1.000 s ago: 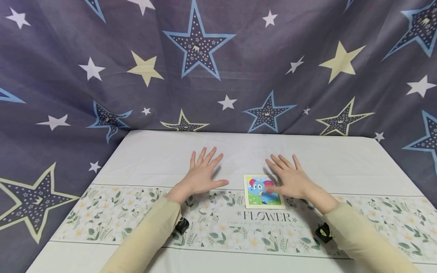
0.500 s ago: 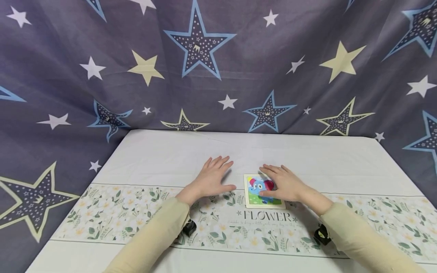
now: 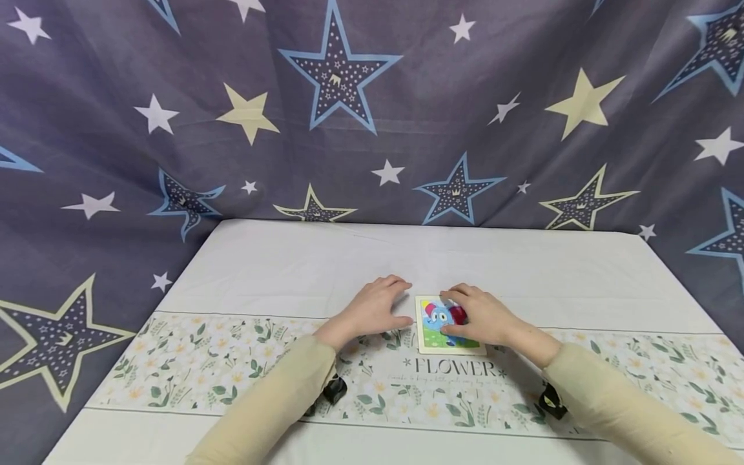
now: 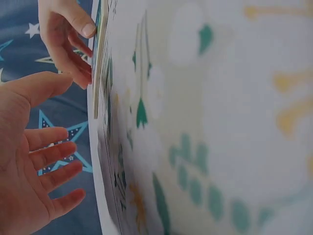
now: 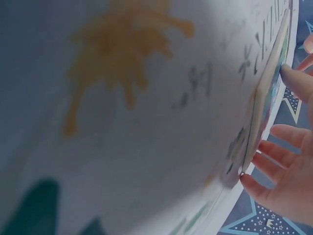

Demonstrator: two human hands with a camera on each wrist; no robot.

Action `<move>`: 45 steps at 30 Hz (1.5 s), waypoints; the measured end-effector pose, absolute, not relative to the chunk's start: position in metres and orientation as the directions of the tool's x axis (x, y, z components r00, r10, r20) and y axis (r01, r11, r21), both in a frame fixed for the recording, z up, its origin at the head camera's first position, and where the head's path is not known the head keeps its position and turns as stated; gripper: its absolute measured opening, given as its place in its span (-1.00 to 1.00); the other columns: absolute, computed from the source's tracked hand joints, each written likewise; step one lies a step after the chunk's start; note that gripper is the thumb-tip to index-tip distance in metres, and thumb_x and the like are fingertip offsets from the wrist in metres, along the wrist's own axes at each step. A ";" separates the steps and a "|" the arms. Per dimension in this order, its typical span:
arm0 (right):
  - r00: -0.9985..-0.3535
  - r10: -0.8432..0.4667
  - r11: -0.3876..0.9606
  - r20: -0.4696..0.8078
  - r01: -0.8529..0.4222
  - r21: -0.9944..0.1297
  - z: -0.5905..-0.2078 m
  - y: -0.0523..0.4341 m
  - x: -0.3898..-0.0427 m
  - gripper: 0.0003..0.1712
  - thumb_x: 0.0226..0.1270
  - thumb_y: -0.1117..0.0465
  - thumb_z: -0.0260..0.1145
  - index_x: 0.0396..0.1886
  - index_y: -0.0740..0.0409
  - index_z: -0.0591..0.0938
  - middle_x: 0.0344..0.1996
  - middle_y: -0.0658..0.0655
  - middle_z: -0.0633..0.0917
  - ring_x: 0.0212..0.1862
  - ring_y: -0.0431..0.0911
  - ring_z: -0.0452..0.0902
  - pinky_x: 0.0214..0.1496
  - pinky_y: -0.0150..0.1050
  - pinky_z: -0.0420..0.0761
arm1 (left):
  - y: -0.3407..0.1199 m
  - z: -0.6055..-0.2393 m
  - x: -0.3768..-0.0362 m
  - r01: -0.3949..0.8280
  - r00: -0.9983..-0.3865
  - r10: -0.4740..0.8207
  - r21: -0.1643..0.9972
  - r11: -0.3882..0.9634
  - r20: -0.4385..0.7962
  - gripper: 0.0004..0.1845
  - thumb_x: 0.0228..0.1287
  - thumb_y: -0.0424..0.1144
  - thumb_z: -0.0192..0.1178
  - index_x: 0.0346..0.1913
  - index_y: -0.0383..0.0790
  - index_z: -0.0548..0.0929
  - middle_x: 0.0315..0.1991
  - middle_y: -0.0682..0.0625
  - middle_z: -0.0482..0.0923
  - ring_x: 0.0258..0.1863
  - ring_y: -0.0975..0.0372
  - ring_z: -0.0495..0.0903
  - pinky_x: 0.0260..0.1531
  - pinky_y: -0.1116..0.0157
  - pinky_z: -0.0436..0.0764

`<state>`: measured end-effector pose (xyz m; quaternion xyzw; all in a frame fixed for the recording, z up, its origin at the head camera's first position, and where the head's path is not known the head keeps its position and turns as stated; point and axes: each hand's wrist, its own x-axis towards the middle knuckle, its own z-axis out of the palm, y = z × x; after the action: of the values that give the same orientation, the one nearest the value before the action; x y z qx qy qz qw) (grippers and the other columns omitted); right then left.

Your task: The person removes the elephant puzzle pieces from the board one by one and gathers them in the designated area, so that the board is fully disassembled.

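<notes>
One elephant card (image 3: 431, 337), flat and unlifted

Pale sleeves (image 3: 261, 407) come nearest; beyond the printed word FLOWER (image 3: 454, 369), the card lies on the tablecloth (image 3: 279, 271); the left hand (image 3: 372, 311), fingers spread, is just beside it, apart; the right hand (image 3: 487, 316), fingers parted, overlaps its right side, contact unclear; reaching looks nearly done, holding seemingly still to do; farthest, a starry curtain (image 3: 349, 155).

A draped nook — star-print backdrop (image 3: 407, 142), floral-banded tablecloth (image 3: 372, 403)
</notes>
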<state>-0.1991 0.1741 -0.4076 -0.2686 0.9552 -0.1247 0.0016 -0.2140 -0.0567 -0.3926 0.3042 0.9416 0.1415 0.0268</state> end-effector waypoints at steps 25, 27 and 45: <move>-0.835 -0.525 0.800 0.166 -0.551 -0.238 -0.417 0.176 -0.197 -0.29 -0.10 -0.27 0.20 0.03 0.03 0.47 -0.08 0.08 0.45 -0.06 -0.02 0.35 -0.10 0.02 0.33 | -0.032 -0.399 -0.214 0.547 -0.800 0.599 0.366 0.753 -0.036 -0.40 -0.07 0.08 0.18 0.06 -0.12 0.44 -0.05 0.08 0.34 -0.09 0.26 0.32 -0.10 0.29 0.32; -0.836 -0.524 0.800 0.162 -0.549 -0.244 -0.415 0.176 -0.197 -0.30 -0.11 -0.25 0.22 0.03 0.02 0.47 -0.08 0.08 0.44 -0.06 -0.02 0.35 -0.10 0.02 0.33 | -0.031 -0.400 -0.215 0.544 -0.805 0.593 0.361 0.758 -0.034 -0.42 -0.07 0.08 0.18 0.04 -0.13 0.46 -0.05 0.07 0.34 -0.11 0.26 0.32 -0.12 0.30 0.33; -0.854 -0.500 0.810 0.144 -0.520 -0.273 -0.413 0.175 -0.197 -0.29 -0.13 -0.23 0.25 0.03 0.03 0.47 -0.07 0.08 0.44 -0.04 -0.02 0.34 -0.08 0.04 0.31 | -0.022 -0.402 -0.216 0.488 -0.849 0.528 0.354 0.798 -0.021 -0.45 -0.17 0.11 0.24 -0.11 -0.16 0.53 -0.11 0.02 0.36 -0.16 0.20 0.34 -0.14 0.29 0.34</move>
<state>-0.1970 0.1747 -0.4131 -0.2682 0.9506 -0.1526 -0.0325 -0.2161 -0.0221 -0.4015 0.2682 0.9464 0.1702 0.0591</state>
